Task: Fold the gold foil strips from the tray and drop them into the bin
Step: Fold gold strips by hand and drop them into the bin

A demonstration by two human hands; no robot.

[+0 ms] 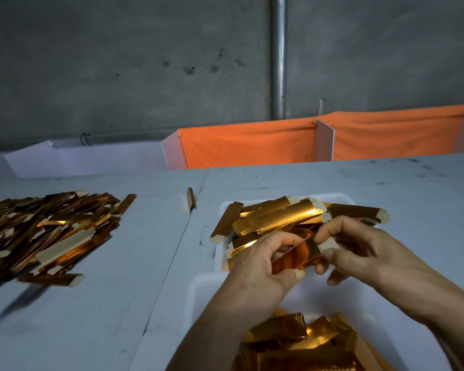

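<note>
Just right of the frame's centre, the person's two hands meet over a single gold foil strip, held above the gap between a white tray and a white bin. The left hand curls its fingers and thumb round the strip's lower left part, while the right hand pinches the pale tab at its upper right end between thumb and fingertips. The strip runs tilted, rising from lower left to upper right, its shiny face catching orange light. Behind the hands, the tray holds a loose heap of unfolded strips, some overhanging its left and right rims. At the bottom of the frame, the bin contains folded gold pieces lying crumpled together. In the left of the frame a large pile of strips spreads across the grey table, and one lone strip lies near the table seam. An orange cloth hangs along the far edge, below a grey wall.
</note>
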